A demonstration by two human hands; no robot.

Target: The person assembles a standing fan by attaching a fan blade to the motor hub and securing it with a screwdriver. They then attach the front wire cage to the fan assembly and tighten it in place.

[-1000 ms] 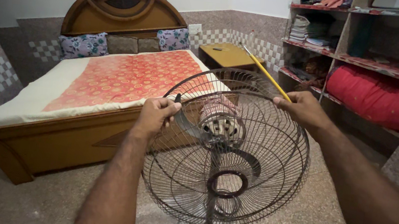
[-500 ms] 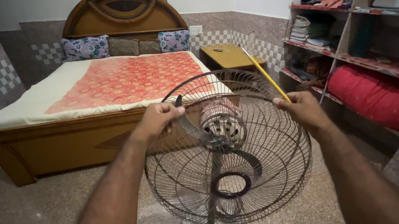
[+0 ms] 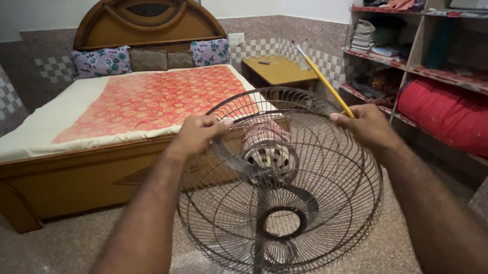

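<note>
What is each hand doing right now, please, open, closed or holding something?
Left hand: closed on the rim of the fan's wire guard.
Right hand: closed on the guard's top rim, also holding a yellow stick.

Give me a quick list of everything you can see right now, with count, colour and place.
Fan: one, dark wire guard, front centre on the floor.
Stick: one, yellow, in right hand.
Bed: one, wooden, orange cover, left.
Pillows: floral, at headboard.
Side table: one, yellow-brown, beside bed.
Shelves: right wall, holding a red bundle.
Left hand: gripping guard rim, left side.
Right hand: on guard rim, top right, holding stick.
</note>
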